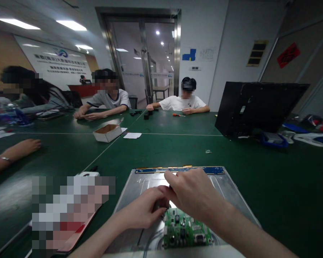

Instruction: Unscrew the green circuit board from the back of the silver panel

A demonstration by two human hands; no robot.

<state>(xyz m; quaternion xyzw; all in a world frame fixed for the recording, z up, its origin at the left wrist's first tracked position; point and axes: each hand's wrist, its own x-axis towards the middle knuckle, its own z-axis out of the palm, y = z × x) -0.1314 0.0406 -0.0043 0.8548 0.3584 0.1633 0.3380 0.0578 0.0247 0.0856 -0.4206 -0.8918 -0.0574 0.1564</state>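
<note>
A flat metal panel (125, 195) lies on the green table in front of me. A green circuit board (187, 229) rests on its near part, and a narrow blue circuit strip (177, 170) runs along its far edge. My left hand (148, 208) is closed in a pinch at the green board's far left corner. Just above it, my right hand (195, 190) is closed, with its fingers curled down close to the left fingers. Whatever either hand grips is hidden by the fingers.
Left of the panel lies a partly blurred pink-and-white object (72, 215). Farther off are an open small box (107, 133), a white paper (132, 135) and an orange screwdriver (178, 115). A large black monitor-like casing (258, 107) stands at right. Several people sit around the table; a co-worker's hand (29, 145) rests at left.
</note>
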